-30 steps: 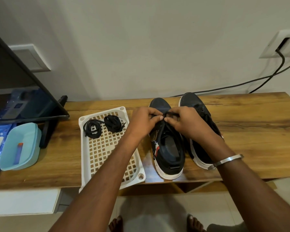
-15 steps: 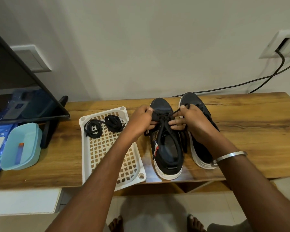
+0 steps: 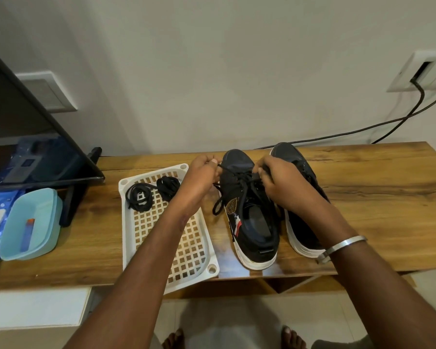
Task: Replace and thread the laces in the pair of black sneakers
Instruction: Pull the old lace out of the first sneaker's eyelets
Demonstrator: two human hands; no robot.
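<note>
Two black sneakers with white soles stand side by side on the wooden table. The left sneaker (image 3: 249,212) carries a black lace (image 3: 239,187) crossed over its tongue. My left hand (image 3: 202,180) pinches one end of that lace at the shoe's left side. My right hand (image 3: 280,182) grips the other end at its right side, hiding part of the right sneaker (image 3: 300,222). A loose lace tail hangs down the left sneaker's side. Two coiled black laces (image 3: 149,192) lie in the far end of a white lattice tray (image 3: 161,235).
A light-blue plastic box (image 3: 30,225) sits at the table's left. Behind it a dark screen (image 3: 23,127) leans on its stand. A black cable (image 3: 378,122) runs along the wall from a socket at the right. The table's front edge runs just below the shoe heels.
My hands have moved apart, left hand to the left and right hand to the right, drawing the lace ends outward across the left sneaker.
</note>
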